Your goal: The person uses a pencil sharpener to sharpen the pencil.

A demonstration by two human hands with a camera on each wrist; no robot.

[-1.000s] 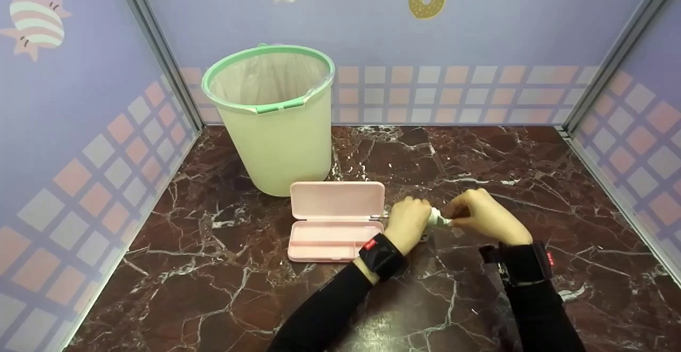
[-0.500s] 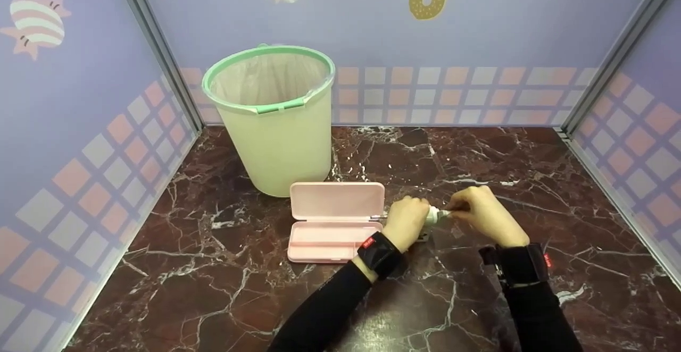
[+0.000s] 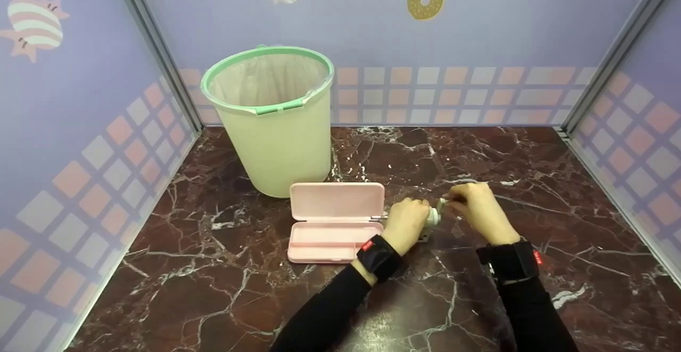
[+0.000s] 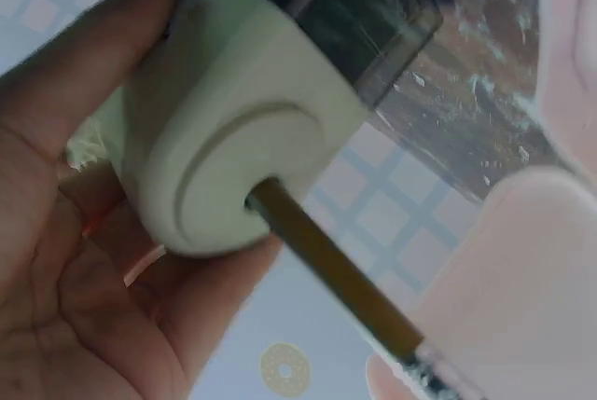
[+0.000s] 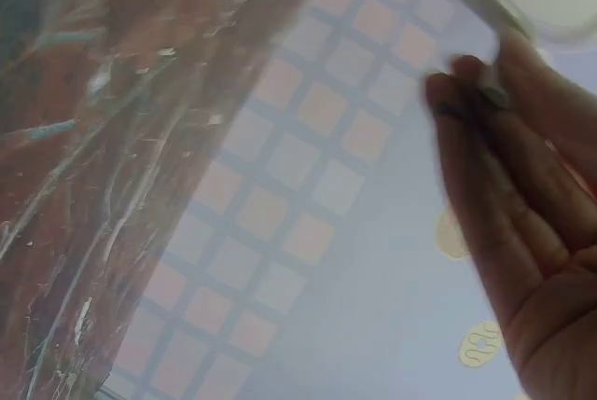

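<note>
Left hand [image 3: 407,223] grips one sharpener [image 4: 224,148] holding one pencil [image 4: 336,274]; right hand [image 3: 476,208] pinches its crank [image 3: 441,203]

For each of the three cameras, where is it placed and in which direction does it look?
Head: sits high, looks forward and down at the marble table, bin and open pink case; both forearms, left hand and right hand show.
Left wrist: sits close under the palm, looks along it at a cream sharpener with a pencil in its hole; fingers show.
Right wrist: looks past the fingertips toward wall and table.
Shared: head and left wrist both show the sharpener and pink case.
</note>
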